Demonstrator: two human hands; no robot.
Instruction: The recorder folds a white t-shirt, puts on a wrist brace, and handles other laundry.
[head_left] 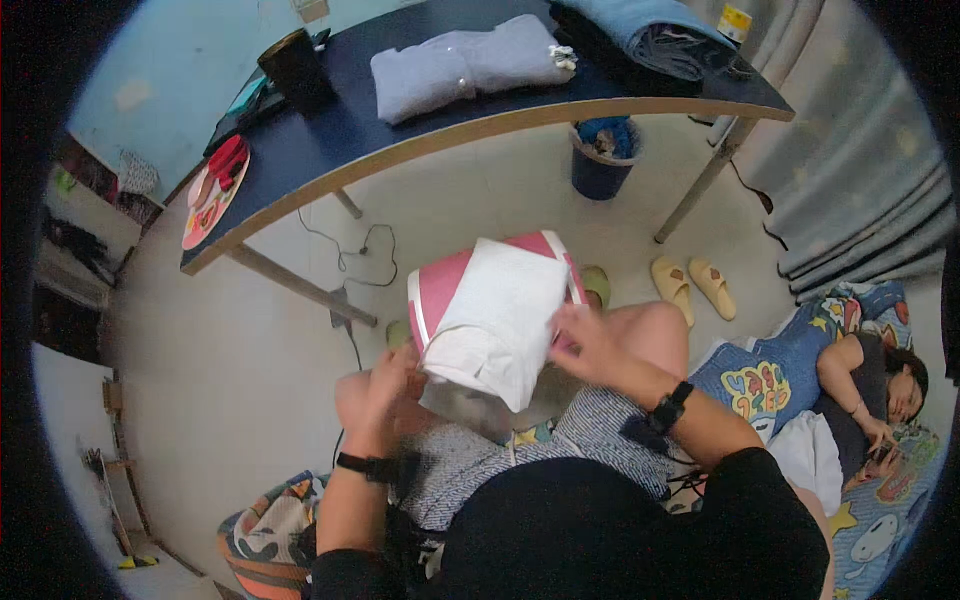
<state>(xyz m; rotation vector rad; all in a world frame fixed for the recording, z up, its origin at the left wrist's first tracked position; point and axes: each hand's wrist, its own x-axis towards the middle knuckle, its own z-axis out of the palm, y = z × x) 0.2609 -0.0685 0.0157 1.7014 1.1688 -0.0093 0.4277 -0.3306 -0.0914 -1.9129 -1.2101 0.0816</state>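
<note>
A folded white garment point(490, 320), perhaps a shirt, lies across a pink and white board-like surface point(450, 275) in front of my lap. Its rounded neckline faces me, and a corner hangs over the near edge. My left hand point(393, 378) is beside the garment's lower left edge; motion smears its fingers, so I cannot tell whether they grip it. At the right edge of the garment is my right hand point(588, 345), its thumb and fingers apart with a bit of pink showing between them. A dark watch or band is on each wrist.
Ahead stands a dark blue table point(350, 150) with a folded grey garment point(470, 68) and folded blue cloth point(655, 40). Below it are a blue bin point(603, 165) and a cable point(365, 270). Yellow slippers point(690, 285) lie on the floor. Another person point(850, 390) lies at right.
</note>
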